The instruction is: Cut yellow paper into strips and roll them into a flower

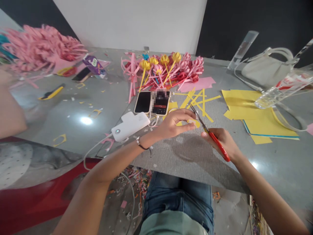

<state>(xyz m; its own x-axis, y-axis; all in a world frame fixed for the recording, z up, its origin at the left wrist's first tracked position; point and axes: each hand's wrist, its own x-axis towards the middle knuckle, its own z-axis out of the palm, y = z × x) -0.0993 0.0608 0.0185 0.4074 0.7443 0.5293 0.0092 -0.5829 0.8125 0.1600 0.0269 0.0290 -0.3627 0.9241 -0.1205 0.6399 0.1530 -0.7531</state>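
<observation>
My left hand (176, 123) pinches a small yellow paper piece (196, 123) between thumb and fingers, above the front part of the grey table. In my right hand (221, 143) are red-handled scissors (218, 143), their blades pointing up and left, close beside the yellow paper. Whether the blades touch the paper I cannot tell. Behind my hands lie several yellow paper strips (202, 99), crossing one another. Two phones, one dark-screened (143, 102) and one with a lit screen (160, 102), lie left of the strips. A white power bank (131, 126) with cables sits nearer my left forearm.
Pink and yellow paper flowers (168, 67) are heaped at the back. Yellow sheets (244, 104), a plastic bottle (281, 89) and a white bag (267, 70) occupy the right. Leftward are a yellow-black cutter (52, 92), a purple carton (94, 65) and another person's arm (9, 104).
</observation>
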